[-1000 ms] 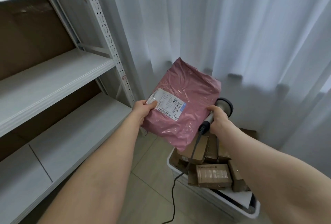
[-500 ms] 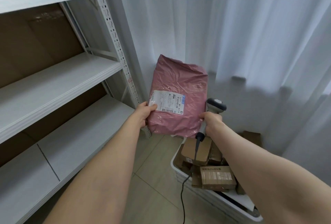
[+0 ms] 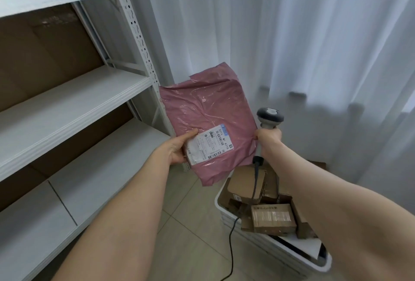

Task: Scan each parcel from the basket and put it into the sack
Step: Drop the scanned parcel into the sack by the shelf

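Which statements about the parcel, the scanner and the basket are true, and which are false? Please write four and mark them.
1. The left hand holds the pink parcel at its label. True.
2. The right hand holds a pen. False: it grips the scanner.
3. The basket holds brown boxes. True.
4. The pink parcel lies in the basket. False: the left hand holds it up in the air.

White metal shelving (image 3: pixel 74 110) on the left, white curtains (image 3: pixel 292 45) behind, beige tiled floor (image 3: pixel 190 235).
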A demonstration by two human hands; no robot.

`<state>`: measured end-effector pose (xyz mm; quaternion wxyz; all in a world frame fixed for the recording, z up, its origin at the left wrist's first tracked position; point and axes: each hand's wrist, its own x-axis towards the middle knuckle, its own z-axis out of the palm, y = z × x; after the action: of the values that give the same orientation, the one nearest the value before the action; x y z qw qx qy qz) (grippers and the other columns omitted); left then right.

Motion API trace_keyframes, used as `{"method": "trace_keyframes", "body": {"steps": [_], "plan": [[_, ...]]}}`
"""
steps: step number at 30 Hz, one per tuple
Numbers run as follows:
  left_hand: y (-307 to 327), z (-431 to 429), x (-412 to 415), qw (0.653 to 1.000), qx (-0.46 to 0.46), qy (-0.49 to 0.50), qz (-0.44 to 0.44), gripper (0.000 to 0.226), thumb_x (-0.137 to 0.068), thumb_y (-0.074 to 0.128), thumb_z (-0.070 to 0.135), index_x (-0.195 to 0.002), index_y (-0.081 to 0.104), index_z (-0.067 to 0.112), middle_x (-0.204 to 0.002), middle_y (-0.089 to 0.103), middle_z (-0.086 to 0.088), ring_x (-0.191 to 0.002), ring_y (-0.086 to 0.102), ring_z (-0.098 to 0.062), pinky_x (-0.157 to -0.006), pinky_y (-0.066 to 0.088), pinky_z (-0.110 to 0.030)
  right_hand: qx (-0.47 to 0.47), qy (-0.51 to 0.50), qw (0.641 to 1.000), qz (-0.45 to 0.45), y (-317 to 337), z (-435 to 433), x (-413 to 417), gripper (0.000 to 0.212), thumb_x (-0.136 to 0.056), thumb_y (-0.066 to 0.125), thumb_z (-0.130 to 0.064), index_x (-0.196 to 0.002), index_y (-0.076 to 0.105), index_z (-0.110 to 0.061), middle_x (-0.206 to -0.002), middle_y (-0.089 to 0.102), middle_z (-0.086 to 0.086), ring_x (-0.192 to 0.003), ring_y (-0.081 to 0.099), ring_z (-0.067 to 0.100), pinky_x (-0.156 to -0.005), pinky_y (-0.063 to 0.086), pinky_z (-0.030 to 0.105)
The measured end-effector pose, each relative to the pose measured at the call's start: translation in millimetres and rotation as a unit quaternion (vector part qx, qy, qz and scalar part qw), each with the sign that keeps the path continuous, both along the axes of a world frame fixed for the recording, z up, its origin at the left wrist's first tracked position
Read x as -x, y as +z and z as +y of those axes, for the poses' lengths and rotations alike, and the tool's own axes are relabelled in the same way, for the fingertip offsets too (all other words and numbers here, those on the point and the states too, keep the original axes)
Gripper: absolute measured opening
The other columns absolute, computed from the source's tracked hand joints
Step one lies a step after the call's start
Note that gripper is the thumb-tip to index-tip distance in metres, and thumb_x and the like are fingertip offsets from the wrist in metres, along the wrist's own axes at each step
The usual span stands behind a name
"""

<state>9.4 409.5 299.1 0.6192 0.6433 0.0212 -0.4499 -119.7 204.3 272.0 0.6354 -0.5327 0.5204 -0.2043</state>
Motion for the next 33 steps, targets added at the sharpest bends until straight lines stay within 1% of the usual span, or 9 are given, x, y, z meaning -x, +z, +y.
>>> {"method": "trace_keyframes", "body": {"steps": [5,9,12,18,21,23,28,30,33], "plan": [[-11,3,8,0.999,-0.042,-0.030,0.017,0.045,-0.069,0.078,0.014,-0.110,0.063,0.008,-0.113,0.068,-0.013,-0.112,0.061,-0.029,-0.102,0.042,-0.052,-0.023,-0.039,0.999,0.004,-8,-1,-3,0.045,-0.082,0.060,-0.001,-0.126,0.053,-0.006,-0.099,0.055,0.011,-0.092,0.057,0.029,-0.086,0.049,0.038],[-7,-4,11,1.000,0.002,0.032,0.001,0.003,-0.088,0.061,0.004,-0.091,0.062,0.004,-0.074,0.073,-0.011,-0.086,0.065,-0.028,-0.093,0.047,-0.048,-0.051,-0.041,0.998,0.001,-8,1,0,0.038,-0.086,0.061,-0.001,-0.122,0.049,-0.005,-0.099,0.054,0.010,-0.090,0.051,0.027,-0.091,0.047,0.038],[-7,-7,12,0.999,0.019,0.044,-0.021,0.002,-0.090,0.059,0.006,-0.089,0.061,0.006,-0.068,0.072,-0.009,-0.076,0.067,-0.024,-0.094,0.048,-0.048,-0.078,-0.031,0.996,-0.014,-5,2,5,0.027,-0.089,0.061,0.000,-0.109,0.045,-0.009,-0.086,0.053,0.011,-0.091,0.054,0.029,-0.093,0.049,0.040],[4,-12,6,0.994,0.019,0.100,-0.037,0.040,-0.077,0.076,0.016,-0.112,0.059,0.007,-0.093,0.071,-0.008,-0.076,0.069,-0.021,-0.060,0.055,-0.036,0.025,-0.010,0.999,0.033,0,2,0,0.041,-0.083,0.062,-0.002,-0.123,0.056,-0.002,-0.109,0.063,0.017,-0.106,0.062,0.036,-0.095,0.052,0.045],[10,-11,-10,0.960,0.008,0.231,-0.159,0.086,-0.053,0.089,0.037,-0.124,0.048,0.009,-0.117,0.062,-0.005,-0.097,0.063,-0.021,-0.082,0.054,-0.038,0.082,0.016,0.996,0.038,9,2,3,0.039,-0.085,0.057,-0.002,-0.123,0.055,-0.007,-0.104,0.061,0.014,-0.102,0.061,0.035,-0.082,0.050,0.037],[13,-7,-19,0.928,-0.094,0.243,-0.267,0.120,-0.037,0.090,0.050,-0.139,0.037,0.014,-0.138,0.048,-0.008,-0.122,0.050,-0.027,-0.103,0.043,-0.043,0.118,0.041,0.991,0.043,12,1,4,0.035,-0.085,0.054,-0.002,-0.119,0.055,-0.010,-0.097,0.058,0.010,-0.092,0.058,0.031,-0.071,0.044,0.032],[14,-4,-28,0.807,-0.316,0.114,-0.486,0.135,-0.052,0.088,0.051,-0.152,0.001,0.022,-0.156,0.020,-0.007,-0.142,0.024,-0.029,-0.113,0.026,-0.052,0.169,0.103,0.980,0.037,18,8,2,0.029,-0.084,0.054,-0.005,-0.111,0.056,-0.014,-0.095,0.059,0.007,-0.086,0.055,0.028,-0.067,0.041,0.030],[11,-5,-29,0.845,-0.278,0.053,-0.453,0.135,-0.049,0.090,0.047,-0.151,0.004,0.026,-0.152,0.032,-0.003,-0.137,0.035,-0.030,-0.111,0.027,-0.055,0.179,0.125,0.975,0.035,18,11,-1,0.030,-0.083,0.056,-0.006,-0.112,0.056,-0.014,-0.098,0.061,0.007,-0.088,0.057,0.027,-0.069,0.043,0.032],[4,-3,-24,0.904,-0.232,-0.017,-0.359,0.095,-0.052,0.092,0.030,-0.133,0.046,0.013,-0.127,0.059,-0.008,-0.112,0.057,-0.027,-0.102,0.043,-0.041,0.195,0.124,0.972,0.043,20,14,-4,0.032,-0.082,0.056,-0.007,-0.113,0.056,-0.015,-0.101,0.062,0.007,-0.092,0.058,0.028,-0.071,0.044,0.032]]}}
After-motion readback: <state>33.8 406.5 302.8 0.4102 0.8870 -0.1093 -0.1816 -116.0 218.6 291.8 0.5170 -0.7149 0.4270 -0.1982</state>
